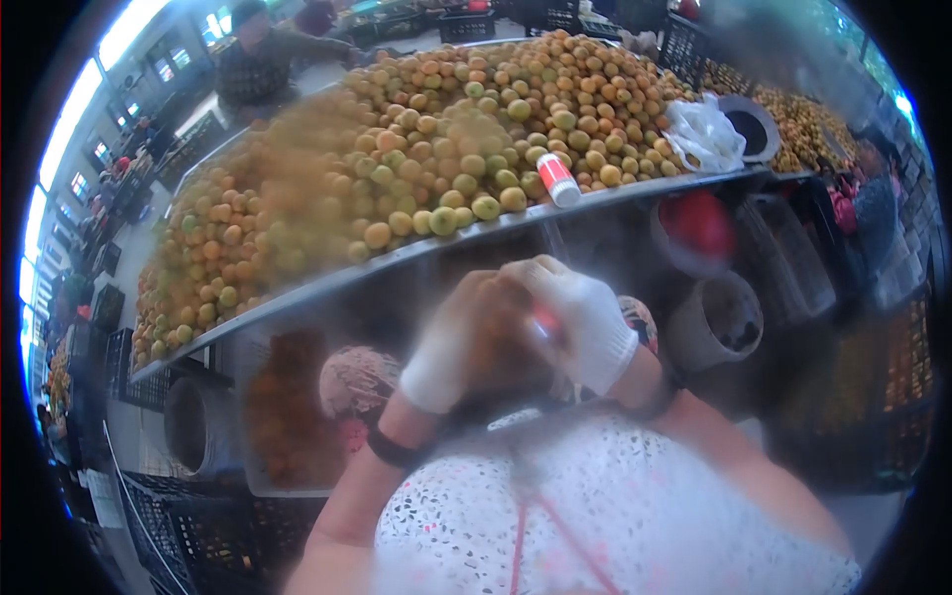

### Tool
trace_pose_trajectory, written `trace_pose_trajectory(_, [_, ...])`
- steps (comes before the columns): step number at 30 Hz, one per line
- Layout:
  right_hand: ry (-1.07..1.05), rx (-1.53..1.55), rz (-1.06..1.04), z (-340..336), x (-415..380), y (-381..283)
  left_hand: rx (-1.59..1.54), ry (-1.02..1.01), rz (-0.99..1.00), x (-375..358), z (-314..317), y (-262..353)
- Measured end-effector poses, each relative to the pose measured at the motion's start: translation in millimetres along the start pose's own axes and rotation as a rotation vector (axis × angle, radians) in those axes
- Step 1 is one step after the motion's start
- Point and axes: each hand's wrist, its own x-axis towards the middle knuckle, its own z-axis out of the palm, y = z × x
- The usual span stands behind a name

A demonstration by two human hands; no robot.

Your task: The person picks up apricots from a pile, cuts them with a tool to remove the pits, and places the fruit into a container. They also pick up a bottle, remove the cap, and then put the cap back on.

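My left hand (443, 342) and my right hand (585, 322), both in white gloves, meet in front of my apron with fingers curled inward. A small red, shiny-ended object (545, 320) shows at the inner side of my right hand, in its curled fingers. A brownish blur covers the space between the palms, and I cannot tell what my left hand grips there. Beyond the hands lies a wide heap of round yellow-green and orange fruits (486, 164) on a metal-edged table (327, 283). A red and white cylindrical container (558, 179) rests at its near edge.
A white plastic bag (706, 134) lies on the table's right side, beside a round dark-centred container (751, 129). Buckets (716, 319) stand below on the right. On the left are a bucket (194, 421) and black crates (208, 531). Another person (256, 59) is across the table.
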Motion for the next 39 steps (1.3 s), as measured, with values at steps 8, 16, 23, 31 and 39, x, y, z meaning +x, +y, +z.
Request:
trace_pose_trajectory(8, [0.016,0.407,0.281,17.0,9.4,-4.7,0.277,0.215,-0.047,-17.7,3.5,21.0])
trace_pose_trajectory(16, [-0.082,0.618,0.756,27.5,-3.0,52.1,0.448,0.622,-0.175,-83.0,-109.7,44.1])
trace_pose_trajectory(23, [-0.293,-0.143,0.552,29.6,-12.5,76.3,1.235,1.071,-0.283,-190.3,-287.6,22.1])
trace_pose_trajectory(31, [-0.419,0.206,0.858,57.8,-2.0,94.3,1.177,0.785,0.124,3.1,-300.9,3.1])
trace_pose_trajectory(39, [-0.278,0.258,0.753,45.9,-3.8,117.2,1.234,0.485,0.127,198.2,-304.4,11.0])
